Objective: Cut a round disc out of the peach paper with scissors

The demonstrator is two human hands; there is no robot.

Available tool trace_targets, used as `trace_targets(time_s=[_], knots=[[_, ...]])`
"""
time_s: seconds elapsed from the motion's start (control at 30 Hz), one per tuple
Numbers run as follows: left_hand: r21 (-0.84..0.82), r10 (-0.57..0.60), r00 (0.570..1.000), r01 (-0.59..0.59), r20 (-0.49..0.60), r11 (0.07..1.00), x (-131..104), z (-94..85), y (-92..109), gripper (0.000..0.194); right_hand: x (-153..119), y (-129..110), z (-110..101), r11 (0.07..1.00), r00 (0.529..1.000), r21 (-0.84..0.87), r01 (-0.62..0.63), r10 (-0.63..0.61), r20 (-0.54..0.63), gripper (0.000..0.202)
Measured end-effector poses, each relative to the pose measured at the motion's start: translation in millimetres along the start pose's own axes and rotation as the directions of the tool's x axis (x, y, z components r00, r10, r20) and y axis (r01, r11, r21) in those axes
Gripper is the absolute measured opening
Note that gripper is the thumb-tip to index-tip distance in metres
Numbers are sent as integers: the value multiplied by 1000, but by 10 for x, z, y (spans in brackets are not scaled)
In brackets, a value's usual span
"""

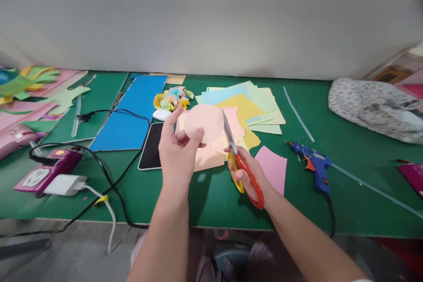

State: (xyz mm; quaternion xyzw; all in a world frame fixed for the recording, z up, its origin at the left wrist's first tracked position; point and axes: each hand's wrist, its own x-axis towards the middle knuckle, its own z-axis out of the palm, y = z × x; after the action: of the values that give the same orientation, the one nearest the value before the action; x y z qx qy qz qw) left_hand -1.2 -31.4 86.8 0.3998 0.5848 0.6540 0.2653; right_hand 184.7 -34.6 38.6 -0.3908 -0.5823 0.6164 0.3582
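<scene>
Between the thumb and fingers of my left hand [180, 145] is a pale pink, roughly round piece of paper [206, 121], held up over the table. My right hand [249, 169] grips scissors [253, 180] with one red and one yellow handle loop. Their blades point up and away from me, alongside the right edge of the round paper; I cannot tell whether they touch it. Beneath both hands lie pink and cream paper sheets [209, 158]. A pink paper piece [272, 167] rests just right of my right hand.
Behind are pastel sheets [231, 92] and a curled paper flower [173, 98]. A phone [150, 147], blue board [128, 114], purple power strip [53, 169] and black cables lie left. A blue glue gun [312, 163], glue stick [299, 114] and patterned cloth bag [370, 108] are right.
</scene>
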Motion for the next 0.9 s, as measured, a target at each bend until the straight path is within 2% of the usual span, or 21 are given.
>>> trace_targets(time_s=[0.4, 0.6, 0.9], knots=[[-47, 31, 996, -35, -80, 998, 3, 33, 3, 74, -3, 25, -8, 1000, 1000, -8, -25, 25, -3, 107], [15, 0, 1000, 0, -20, 1000, -20, 41, 42, 68, 24, 96, -13, 999, 999, 45, 30, -29, -24, 108], [101, 32, 998, -37, 55, 994, -26, -18, 39, 66, 18, 68, -1, 998, 999, 40, 41, -40, -28, 104]])
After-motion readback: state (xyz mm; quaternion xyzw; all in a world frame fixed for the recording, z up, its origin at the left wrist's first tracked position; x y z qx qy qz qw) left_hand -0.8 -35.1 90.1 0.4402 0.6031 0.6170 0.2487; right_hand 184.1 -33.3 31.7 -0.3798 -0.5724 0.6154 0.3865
